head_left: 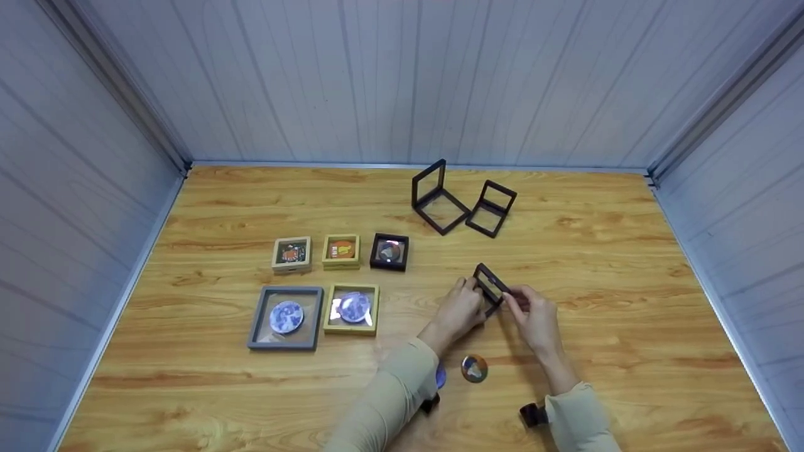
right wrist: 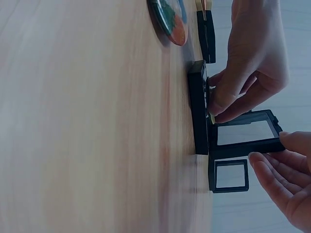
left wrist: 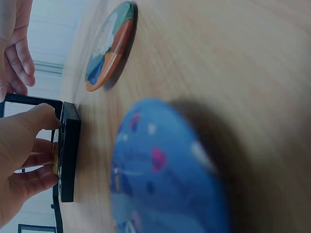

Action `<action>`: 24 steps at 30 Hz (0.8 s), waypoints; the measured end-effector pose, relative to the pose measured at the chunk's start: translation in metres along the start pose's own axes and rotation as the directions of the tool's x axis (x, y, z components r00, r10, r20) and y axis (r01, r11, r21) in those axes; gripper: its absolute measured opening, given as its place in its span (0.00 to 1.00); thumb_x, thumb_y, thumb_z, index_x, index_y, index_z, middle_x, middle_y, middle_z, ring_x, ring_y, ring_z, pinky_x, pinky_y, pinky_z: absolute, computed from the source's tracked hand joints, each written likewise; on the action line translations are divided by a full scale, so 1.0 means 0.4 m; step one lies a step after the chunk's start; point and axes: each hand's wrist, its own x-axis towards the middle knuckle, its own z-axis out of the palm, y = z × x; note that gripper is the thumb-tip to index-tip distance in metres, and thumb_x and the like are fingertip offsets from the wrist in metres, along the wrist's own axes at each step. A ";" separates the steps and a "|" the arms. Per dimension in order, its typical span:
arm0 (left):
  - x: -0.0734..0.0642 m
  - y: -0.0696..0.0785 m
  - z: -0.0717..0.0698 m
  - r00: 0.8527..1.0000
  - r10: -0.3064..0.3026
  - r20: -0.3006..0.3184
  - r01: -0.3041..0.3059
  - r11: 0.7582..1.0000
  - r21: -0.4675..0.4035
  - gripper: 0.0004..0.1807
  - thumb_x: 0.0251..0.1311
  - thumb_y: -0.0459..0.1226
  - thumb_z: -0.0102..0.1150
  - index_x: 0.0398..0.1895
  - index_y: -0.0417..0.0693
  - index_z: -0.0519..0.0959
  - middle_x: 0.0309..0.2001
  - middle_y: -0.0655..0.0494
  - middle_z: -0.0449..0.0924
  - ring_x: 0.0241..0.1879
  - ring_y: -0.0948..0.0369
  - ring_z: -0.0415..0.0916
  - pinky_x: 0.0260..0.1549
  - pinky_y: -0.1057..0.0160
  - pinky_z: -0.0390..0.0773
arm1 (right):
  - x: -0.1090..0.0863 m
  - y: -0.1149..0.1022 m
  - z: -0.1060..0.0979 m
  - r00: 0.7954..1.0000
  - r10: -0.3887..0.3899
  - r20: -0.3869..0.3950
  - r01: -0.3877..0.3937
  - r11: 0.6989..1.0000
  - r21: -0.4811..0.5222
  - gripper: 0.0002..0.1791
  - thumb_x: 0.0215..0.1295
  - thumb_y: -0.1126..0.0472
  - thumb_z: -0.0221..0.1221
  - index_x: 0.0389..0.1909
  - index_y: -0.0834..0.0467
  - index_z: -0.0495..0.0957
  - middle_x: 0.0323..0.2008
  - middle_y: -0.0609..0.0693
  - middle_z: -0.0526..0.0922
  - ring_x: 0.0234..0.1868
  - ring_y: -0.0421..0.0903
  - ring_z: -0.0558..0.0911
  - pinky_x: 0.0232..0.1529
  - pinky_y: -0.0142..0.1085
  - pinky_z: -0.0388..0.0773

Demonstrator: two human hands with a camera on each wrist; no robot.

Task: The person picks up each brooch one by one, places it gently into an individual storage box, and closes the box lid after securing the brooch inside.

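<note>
A black hinged display frame (head_left: 492,290) stands opened on the table between both hands, one half flat and the other raised. My left hand (head_left: 461,309) is over the flat half and pinches a thin yellowish round badge (right wrist: 212,118), mostly hidden by the fingers, right at its clear film. With thumb and fingers my right hand (head_left: 535,317) holds the edge of the raised half. Nearer me lie a multicoloured round badge (head_left: 474,368) and a blue round badge (left wrist: 163,170), the latter partly hidden by the left sleeve in the head view.
Two opened black frames, a larger one (head_left: 443,210) and a smaller one (head_left: 492,209), stand at the back. On the left are several closed frames with round badges inside, among them a grey frame (head_left: 253,329), a yellow frame (head_left: 352,330) and a black frame (head_left: 388,266).
</note>
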 end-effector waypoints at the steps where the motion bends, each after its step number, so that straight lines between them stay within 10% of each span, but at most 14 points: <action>1: 0.000 -0.001 0.001 1.000 0.006 -0.008 -0.006 1.000 0.007 0.07 0.46 0.39 0.60 0.18 0.47 0.78 0.44 0.48 0.73 0.40 0.56 0.67 0.40 0.67 0.71 | 0.000 0.000 0.000 1.000 0.000 0.001 0.000 1.000 0.001 0.04 0.54 0.69 0.59 0.29 0.66 0.78 0.24 0.53 0.81 0.23 0.44 0.80 0.23 0.31 0.76; 12: -0.017 -0.013 -0.015 0.995 0.016 -0.102 -0.010 0.998 0.056 0.21 0.51 0.47 0.58 0.41 0.39 0.77 0.41 0.51 0.73 0.41 0.57 0.70 0.40 0.62 0.71 | 0.000 0.002 0.001 0.999 -0.030 -0.020 0.030 1.000 -0.008 0.03 0.53 0.69 0.60 0.29 0.66 0.78 0.23 0.52 0.81 0.22 0.44 0.79 0.22 0.29 0.75; 24: -0.055 -0.071 -0.050 0.995 -0.095 0.031 0.096 0.994 -0.046 0.32 0.46 0.56 0.58 0.45 0.40 0.76 0.43 0.51 0.72 0.43 0.57 0.69 0.41 0.60 0.71 | 0.000 0.000 0.001 1.000 -0.014 -0.009 0.014 1.000 -0.001 0.03 0.53 0.69 0.59 0.28 0.66 0.78 0.23 0.52 0.81 0.22 0.43 0.79 0.23 0.30 0.76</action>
